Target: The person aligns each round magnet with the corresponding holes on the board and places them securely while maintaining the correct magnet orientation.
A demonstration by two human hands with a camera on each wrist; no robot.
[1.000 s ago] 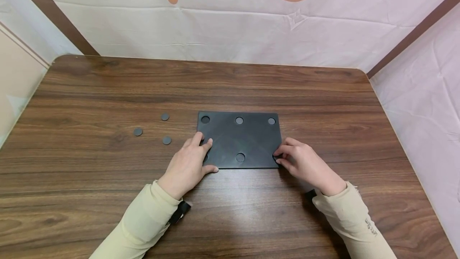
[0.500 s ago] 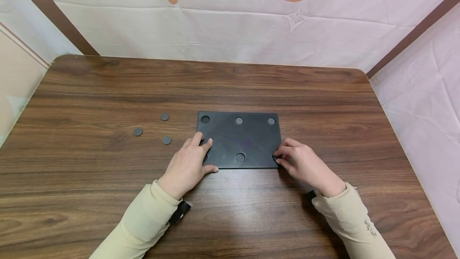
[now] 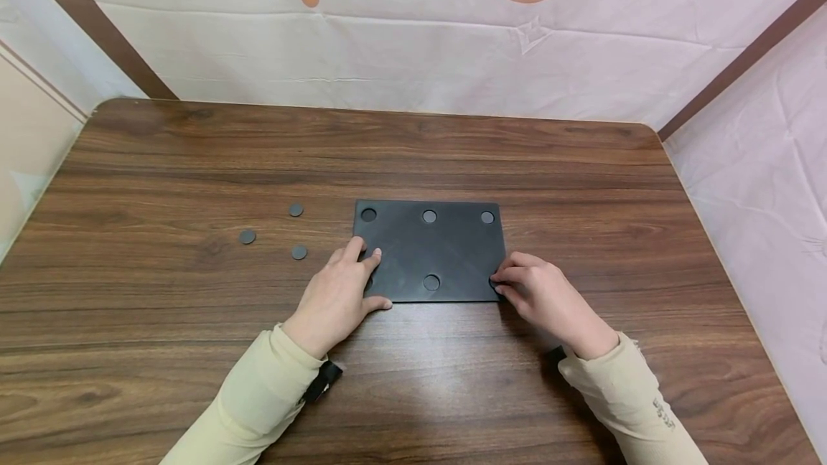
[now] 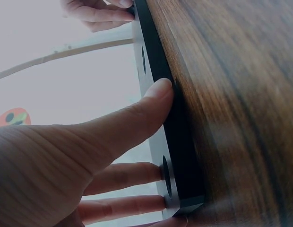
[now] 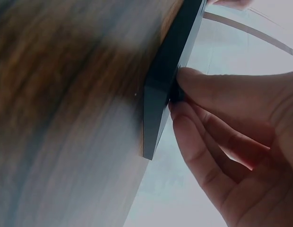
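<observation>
A flat black rectangular board (image 3: 433, 250) with round recesses lies on the table in the head view. My left hand (image 3: 336, 293) rests across its left end, fingers spread over the top and thumb against the front edge; the near-left recess is partly hidden under it. At the near-right corner my right hand (image 3: 543, 296) pinches a small dark disc (image 5: 176, 91) between thumb and fingertips, right at the recess there. The far-left recess (image 3: 368, 215) looks dark inside, while the far-middle recess (image 3: 429, 216) and far-right recess (image 3: 487, 217) show grey round faces.
Three loose dark grey discs lie left of the board: one farther back (image 3: 296, 210), one at the far left (image 3: 248, 237) and one close to the left hand (image 3: 299, 252). The wooden table (image 3: 413, 156) ends at a pale fabric wall (image 3: 413, 63) behind.
The right hand stays at the near-right corner, its fingers and wrist shifting only slightly. The left hand, board and loose discs hold their places.
</observation>
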